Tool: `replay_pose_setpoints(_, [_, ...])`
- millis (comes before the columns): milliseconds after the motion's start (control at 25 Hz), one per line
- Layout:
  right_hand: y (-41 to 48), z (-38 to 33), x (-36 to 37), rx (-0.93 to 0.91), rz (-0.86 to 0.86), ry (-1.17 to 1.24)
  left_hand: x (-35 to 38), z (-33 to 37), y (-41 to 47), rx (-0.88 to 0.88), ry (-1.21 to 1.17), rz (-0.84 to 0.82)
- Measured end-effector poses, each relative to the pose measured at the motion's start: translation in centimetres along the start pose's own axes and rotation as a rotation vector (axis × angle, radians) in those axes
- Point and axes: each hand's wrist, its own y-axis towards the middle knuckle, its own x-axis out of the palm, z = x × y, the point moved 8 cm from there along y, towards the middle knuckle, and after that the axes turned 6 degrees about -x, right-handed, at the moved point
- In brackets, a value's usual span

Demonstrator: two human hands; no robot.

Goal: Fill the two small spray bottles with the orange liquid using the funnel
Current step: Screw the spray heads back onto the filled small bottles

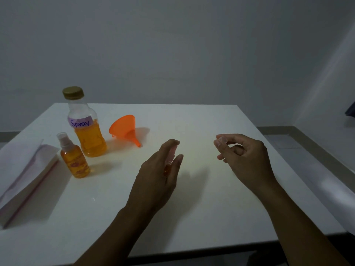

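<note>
head | left hand [159, 169] wrapped round small spray bottle [169, 164] | right hand [242, 152] pinching clear cap [222, 140]

A small clear plastic spray bottle [75, 158] full of orange liquid stands upright at the table's left, its clear cap on. Just behind it stands a larger clear bottle [86, 127] with a gold screw cap and a purple label reading "Spray", about half full of orange liquid. To the right an orange plastic funnel [125, 129] lies on its side, spout pointing toward the near edge.

A second small spray bottle [169, 164] shows only as slivers of orange and clear plastic, otherwise hidden.
</note>
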Motion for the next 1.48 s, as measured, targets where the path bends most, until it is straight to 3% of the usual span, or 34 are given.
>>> replay_pose_setpoints(440, [0.2,0.1,-1.4,0.008,0.049,0.009,0.9,0.0,0.3,0.025,0.154,0.059])
replay_pose_setpoints(720, [0.0,-0.3,-1.5,0.001,0.041,0.041,0.5,-0.9,0.3,-0.09,0.189,0.08])
replay_pose_setpoints(840, [-0.1,-0.8,-0.7,-0.012,-0.002,0.094,1.0,-1.4,0.0,-0.103,0.042,-0.038])
replay_pose_setpoints(1000, [-0.5,-1.9,1.4,-0.021,-0.102,0.22,1.9,-0.2,-0.7,0.007,-0.084,-0.252])
replay_pose_setpoints(1480, [-1.1,-3.4,4.3,-0.063,-0.271,0.273,0.4,0.6,-0.9,0.07,-0.178,-0.136])
